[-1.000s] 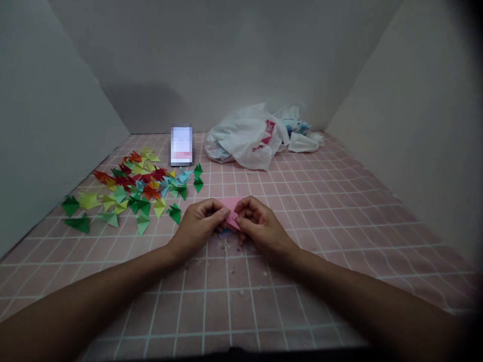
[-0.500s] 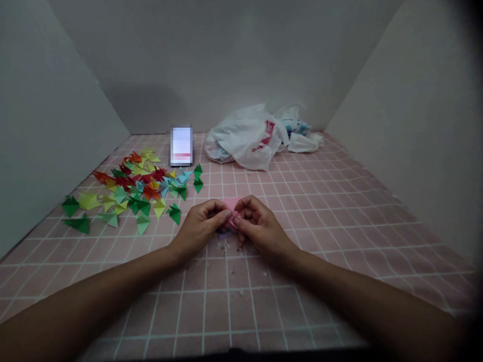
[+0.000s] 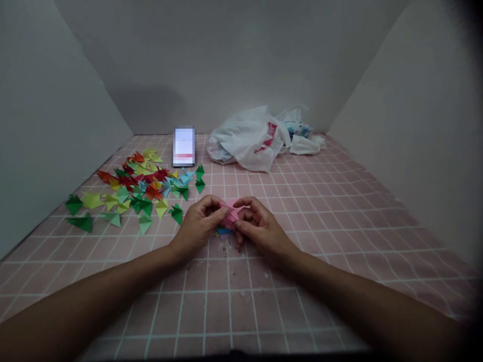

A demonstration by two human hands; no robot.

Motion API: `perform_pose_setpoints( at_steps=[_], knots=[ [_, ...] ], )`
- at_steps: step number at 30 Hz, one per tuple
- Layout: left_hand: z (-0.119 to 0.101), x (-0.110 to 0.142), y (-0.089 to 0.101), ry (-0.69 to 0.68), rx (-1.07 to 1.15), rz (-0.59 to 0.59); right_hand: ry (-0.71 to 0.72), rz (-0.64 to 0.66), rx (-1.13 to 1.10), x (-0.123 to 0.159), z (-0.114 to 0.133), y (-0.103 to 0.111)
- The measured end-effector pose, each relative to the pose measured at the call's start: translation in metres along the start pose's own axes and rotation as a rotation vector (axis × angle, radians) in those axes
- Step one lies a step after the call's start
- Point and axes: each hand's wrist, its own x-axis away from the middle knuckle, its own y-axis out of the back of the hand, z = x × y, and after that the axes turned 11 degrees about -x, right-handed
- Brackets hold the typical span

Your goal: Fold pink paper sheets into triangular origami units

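Between my hands is a small folded piece of pink origami paper [image 3: 229, 215]. My left hand [image 3: 200, 221] pinches its left side between thumb and fingers. On its right lower edge, the thumb and fingers of my right hand [image 3: 260, 225] are closed as well. Under the hands, partly hidden, lie coloured paper sheets [image 3: 224, 231], with blue, yellow and purple edges showing. To the left of my left hand spreads a pile of folded paper cranes [image 3: 141, 203] in green, yellow, red, orange and light blue.
A phone [image 3: 184, 146] with a lit, blurred screen stands upright behind the cranes. White plastic bags [image 3: 245, 138] lie against the back wall. Small scraps [image 3: 228, 247] are scattered on the pink checked cloth [image 3: 222, 311] near my wrists. Walls rise on three sides.
The pink paper now shows more of its surface between my fingers, and my right fingers have shifted slightly on it. The whole view has moved a little.
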Motion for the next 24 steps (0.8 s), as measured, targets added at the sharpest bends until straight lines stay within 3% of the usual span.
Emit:
perform_pose_setpoints(
  at_steps=[15,24],
  knots=[
    [0.0066,-0.0025,0.0002,0.028,0.128,0.018,-0.034,0.015,0.038,0.0017,0.001,0.0034],
    [0.0054,-0.0014,-0.003,0.245,0.367,0.079,0.038,0.049,0.082,0.0005,0.0014,0.0021]
  ],
)
